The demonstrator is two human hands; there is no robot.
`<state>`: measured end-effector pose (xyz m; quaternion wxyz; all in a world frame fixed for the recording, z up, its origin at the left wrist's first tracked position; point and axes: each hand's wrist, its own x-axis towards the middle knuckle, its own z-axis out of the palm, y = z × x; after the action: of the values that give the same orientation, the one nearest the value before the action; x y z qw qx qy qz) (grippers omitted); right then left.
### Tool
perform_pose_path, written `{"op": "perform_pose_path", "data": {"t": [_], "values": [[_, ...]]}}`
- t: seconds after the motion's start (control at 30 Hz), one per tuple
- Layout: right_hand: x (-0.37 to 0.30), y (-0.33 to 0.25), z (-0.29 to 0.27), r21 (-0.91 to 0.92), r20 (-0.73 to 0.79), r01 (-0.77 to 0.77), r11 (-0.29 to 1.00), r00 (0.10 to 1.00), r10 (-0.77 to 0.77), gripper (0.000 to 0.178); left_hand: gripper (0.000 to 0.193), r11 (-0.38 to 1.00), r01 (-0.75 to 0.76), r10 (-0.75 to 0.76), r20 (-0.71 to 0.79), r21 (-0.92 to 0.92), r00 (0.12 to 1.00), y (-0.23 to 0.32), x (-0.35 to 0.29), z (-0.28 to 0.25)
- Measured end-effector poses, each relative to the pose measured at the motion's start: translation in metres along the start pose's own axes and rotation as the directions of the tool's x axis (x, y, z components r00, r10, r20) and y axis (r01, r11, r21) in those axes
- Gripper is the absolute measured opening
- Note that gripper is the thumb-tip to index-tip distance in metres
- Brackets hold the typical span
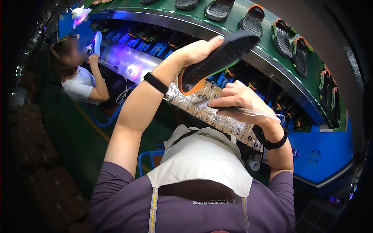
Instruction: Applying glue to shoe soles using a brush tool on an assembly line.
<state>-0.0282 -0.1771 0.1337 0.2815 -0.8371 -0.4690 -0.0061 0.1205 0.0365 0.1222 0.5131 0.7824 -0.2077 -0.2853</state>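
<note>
Raised in front of me, a black shoe sole (pixel 217 60) with an orange and green rim is tilted, one end high to the right. My left hand (pixel 198 51) is closed around its side, thumb showing on the near upper edge. Below the sole, my right hand (pixel 243 97) pinches a slim tool (pixel 225 109) with a dark handle and a pale tip pointing left toward the sole. The tip looks apart from it; its exact kind is unclear. A thin clear tube (pixel 261 112) runs from the tool past my wrist. Both wrists wear black bands.
A bench top (pixel 202 95) with brown printed covering and clear film lies below my hands. Beyond it curves a green conveyor belt (pixel 233 21) carrying several black soles, with a rack of shoes underneath. A co-worker (pixel 83 79) at left holds up a sole. A blue panel (pixel 324 155) stands right.
</note>
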Motion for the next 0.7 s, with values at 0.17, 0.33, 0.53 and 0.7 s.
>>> {"op": "perform_pose_path", "data": {"t": [0.17,0.33,0.53,0.7], "values": [[-0.023,0.024,0.014,0.261,-0.316,-0.161,0.952,0.917,0.242,0.029,0.080,0.554,-0.336,0.209,-0.263,-0.762,0.942,-0.126,-0.017,-0.009],[-0.064,0.051,0.058,0.701,-0.359,-0.350,0.621,0.579,0.732,0.018,0.096,-0.051,-0.144,0.044,-0.146,-0.988,0.988,-0.243,-0.077,0.014],[-0.058,0.065,0.104,0.784,-0.214,-0.442,0.436,0.468,0.858,0.018,0.116,-0.132,0.318,0.045,0.315,-0.939,0.948,-0.353,-0.122,0.075],[-0.032,0.075,0.134,0.754,-0.172,-0.503,0.424,0.471,0.865,0.024,0.082,-0.166,0.342,-0.079,0.358,-0.925,0.930,-0.334,-0.101,0.114]]}}
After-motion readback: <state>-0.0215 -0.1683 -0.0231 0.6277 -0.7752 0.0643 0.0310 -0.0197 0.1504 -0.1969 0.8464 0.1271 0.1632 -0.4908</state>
